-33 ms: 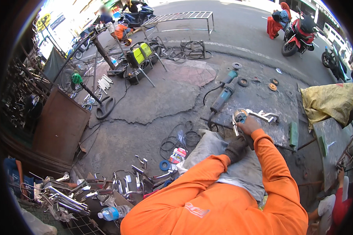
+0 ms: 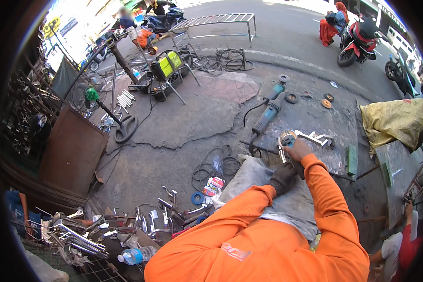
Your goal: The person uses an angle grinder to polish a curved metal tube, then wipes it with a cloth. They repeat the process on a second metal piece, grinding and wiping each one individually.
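Note:
An angle grinder (image 2: 289, 140) with a blue body and a round disc is in my bare right hand (image 2: 298, 151), whose fingers are wrapped round it. Just below, my left hand (image 2: 283, 179), in a dark knit glove, is closed on a shiny metal piece (image 2: 282, 156) that sticks up beside the disc. The frame does not clearly show whether disc and metal touch. Both hands are over a grey cloth (image 2: 244, 181) on my lap. Right of the grinder, bent chrome metal parts (image 2: 316, 138) lie on a dark metal sheet (image 2: 333, 157).
Two larger grinders (image 2: 269, 113) lie ahead, near loose discs (image 2: 326, 104). A water bottle (image 2: 135, 255) and piled metal scraps (image 2: 75, 237) are at lower left. Farther off stand a yellow-green welding machine (image 2: 168, 65) and a metal rack (image 2: 214, 22). A yellow sack (image 2: 392, 123) is at right.

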Motion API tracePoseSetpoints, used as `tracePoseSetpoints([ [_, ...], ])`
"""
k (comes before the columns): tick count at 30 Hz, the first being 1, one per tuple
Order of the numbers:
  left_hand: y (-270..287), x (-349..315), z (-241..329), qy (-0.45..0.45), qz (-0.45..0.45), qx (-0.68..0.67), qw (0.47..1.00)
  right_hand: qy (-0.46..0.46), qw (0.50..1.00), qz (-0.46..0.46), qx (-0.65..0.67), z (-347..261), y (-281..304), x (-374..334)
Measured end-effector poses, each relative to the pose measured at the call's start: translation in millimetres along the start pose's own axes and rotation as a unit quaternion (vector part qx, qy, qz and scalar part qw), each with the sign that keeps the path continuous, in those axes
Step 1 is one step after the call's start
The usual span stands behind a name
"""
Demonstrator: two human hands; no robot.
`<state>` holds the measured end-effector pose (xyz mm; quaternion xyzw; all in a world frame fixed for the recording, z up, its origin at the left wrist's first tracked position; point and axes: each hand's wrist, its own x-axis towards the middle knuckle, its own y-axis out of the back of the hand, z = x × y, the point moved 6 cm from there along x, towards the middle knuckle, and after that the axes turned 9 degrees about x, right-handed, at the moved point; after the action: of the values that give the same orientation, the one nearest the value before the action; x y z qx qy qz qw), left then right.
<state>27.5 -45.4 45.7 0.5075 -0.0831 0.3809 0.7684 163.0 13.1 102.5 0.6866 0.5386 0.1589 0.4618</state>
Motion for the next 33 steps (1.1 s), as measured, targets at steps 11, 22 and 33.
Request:
tracePoseSetpoints([
  [11, 4, 0, 1, 0.011, -0.018, 0.009, 1.000, -0.024, 1.000, -0.010, -0.008, -7, 4, -2],
  [22, 13, 1, 5, 0.034, -0.001, -0.022, 0.999, -0.078, 0.994, 0.065, -0.027, 10, 42, 22],
  [33, 13, 3, 3, 0.036, 0.011, -0.044, 0.998, -0.086, 0.984, 0.142, -0.059, 24, 54, 31],
])
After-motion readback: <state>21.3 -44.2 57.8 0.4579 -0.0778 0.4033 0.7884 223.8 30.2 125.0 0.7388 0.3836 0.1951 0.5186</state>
